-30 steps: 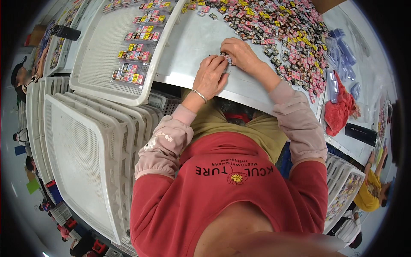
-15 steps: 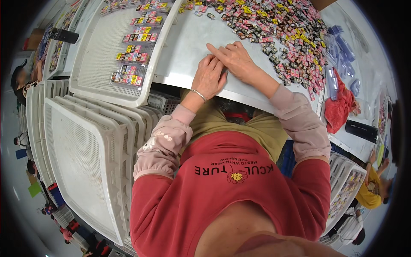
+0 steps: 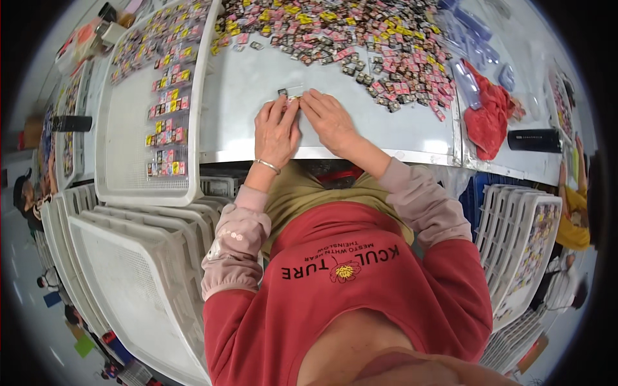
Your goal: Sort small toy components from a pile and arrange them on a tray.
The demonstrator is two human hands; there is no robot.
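Over the white tabletop [image 3: 238, 109] my hands meet at a small clear plastic case [image 3: 294, 87] with tiny coloured pieces in it. My left hand [image 3: 277, 133] has its fingertips closed on the case's near left side. From the right, the fingers of my right hand [image 3: 329, 123] press together against it; part of the case is hidden under them. Beyond lies a wide heap of small pink, black and yellow pieces [image 3: 335, 38]. To the left, a white perforated tray [image 3: 122, 141] carries rows of filled clear cases [image 3: 168, 134].
White trays [image 3: 116, 283] stand stacked at my lower left, and more trays [image 3: 524, 251] at the right. A red cloth [image 3: 488, 122], blue-tinted clear plastic parts [image 3: 473, 29] and a black cylinder [image 3: 534, 140] lie on the right side. Other people work at both edges.
My hands, bunched together before with no case visible, now have their fingers on a small clear case. The view has shifted, so the table's things appear further left.
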